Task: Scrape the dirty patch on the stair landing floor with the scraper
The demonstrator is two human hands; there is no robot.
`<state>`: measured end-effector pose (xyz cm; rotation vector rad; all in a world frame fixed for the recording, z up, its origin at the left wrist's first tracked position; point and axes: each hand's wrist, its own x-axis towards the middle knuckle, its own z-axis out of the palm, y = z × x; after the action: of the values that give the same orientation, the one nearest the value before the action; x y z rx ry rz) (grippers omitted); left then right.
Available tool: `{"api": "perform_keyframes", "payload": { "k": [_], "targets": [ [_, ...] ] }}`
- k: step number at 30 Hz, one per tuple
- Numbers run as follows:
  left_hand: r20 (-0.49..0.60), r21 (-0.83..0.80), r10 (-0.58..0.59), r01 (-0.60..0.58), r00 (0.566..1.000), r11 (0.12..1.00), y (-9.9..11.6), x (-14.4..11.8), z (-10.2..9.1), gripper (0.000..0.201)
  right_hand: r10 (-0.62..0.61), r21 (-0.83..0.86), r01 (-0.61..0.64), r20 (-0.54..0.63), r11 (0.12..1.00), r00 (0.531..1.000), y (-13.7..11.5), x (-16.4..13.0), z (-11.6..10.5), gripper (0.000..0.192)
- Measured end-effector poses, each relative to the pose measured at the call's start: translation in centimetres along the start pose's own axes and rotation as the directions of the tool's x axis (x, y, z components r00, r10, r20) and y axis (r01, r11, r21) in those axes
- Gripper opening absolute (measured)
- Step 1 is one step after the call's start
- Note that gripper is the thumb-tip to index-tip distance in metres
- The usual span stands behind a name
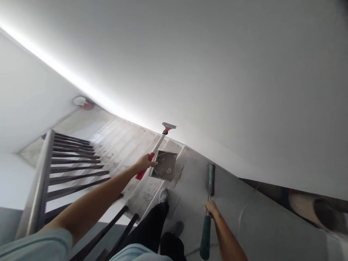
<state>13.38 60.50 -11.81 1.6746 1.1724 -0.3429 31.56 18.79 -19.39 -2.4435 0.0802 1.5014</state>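
White plaster is filling most of the tilted view as a broad wall (217, 65), and it is running down to meet dusty concrete stairs (122, 145) where the person is standing with one shoe on a step. A steel handrail (38, 188) with dark balusters is slanting along the left side. The left hand (145, 163) is reaching far forward with its fingers wrapped closed around the red grip of a scraper (160, 143), holding it angled upward so the flat blade is pointing at the seam where wall and stairs meet. Just beside that hand a square metal plate (165, 165) smeared with filler is lying on a step, seemingly within easy reach. The right hand (210, 208) is gripping a green-handled roller (208, 203), fingers shut around the shaft, its head resting low against the grey surface below the wall.
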Motion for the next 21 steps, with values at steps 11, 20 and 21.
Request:
{"api": "perform_keyframes", "payload": {
  "k": [11, 20, 21],
  "targets": [
    [0.001, -0.018, -0.023, 0.023, 1.000, 1.000, -2.1, 3.6, -3.8, 0.044, -0.114, -0.347, 0.112, 0.014, 0.931, 0.993, 1.1, -1.8, -4.7, 0.066],
    [0.013, 0.168, -0.017, 0.015, 1.000, 0.986, -4.3, 6.7, -1.4, 0.042, -0.099, -0.690, 0.146, 0.108, 0.709, 0.989, -2.4, 0.1, 2.0, 0.064],
    [0.009, 0.191, -0.013, 0.011, 1.000, 0.982, -4.6, 6.8, -1.0, 0.042, -0.104, -0.685, 0.170, 0.136, 0.709, 0.985, -1.2, -0.8, 2.4, 0.065]
  ]
}}
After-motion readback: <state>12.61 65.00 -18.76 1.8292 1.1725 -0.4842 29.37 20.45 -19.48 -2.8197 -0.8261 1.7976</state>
